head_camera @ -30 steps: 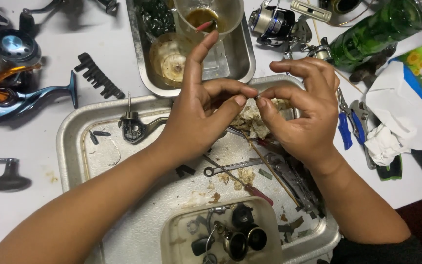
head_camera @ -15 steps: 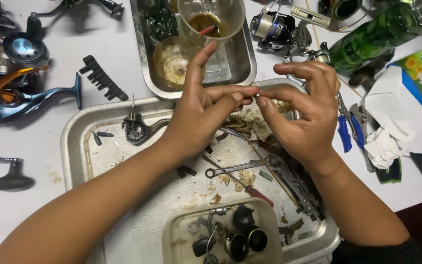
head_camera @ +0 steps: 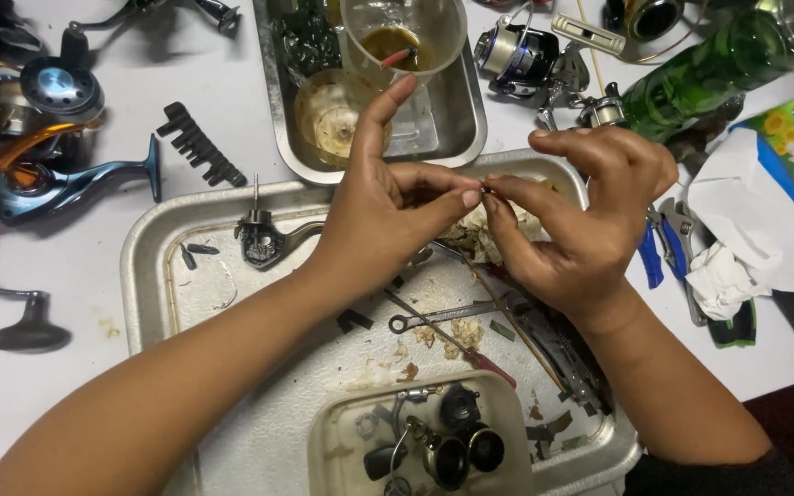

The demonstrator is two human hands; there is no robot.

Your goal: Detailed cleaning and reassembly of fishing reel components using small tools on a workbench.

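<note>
Tiny dark metal part (head_camera: pixel 486 190), pinched between fingertips of both the left hand (head_camera: pixel 388 216) and the right hand (head_camera: pixel 581 211), above the greasy aluminium tray (head_camera: pixel 153 276). Judged light, rigid, oily-slippery; grip at its ends. Slim spanner (head_camera: pixel 443 317) lies below.

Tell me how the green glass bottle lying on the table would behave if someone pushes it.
The green bottle lies on its side, so it would probably roll rather than slide. It looks like glass, hence likely stiff, smooth and breakable. A reel and pliers lie close, so it may soon bump them.
</note>
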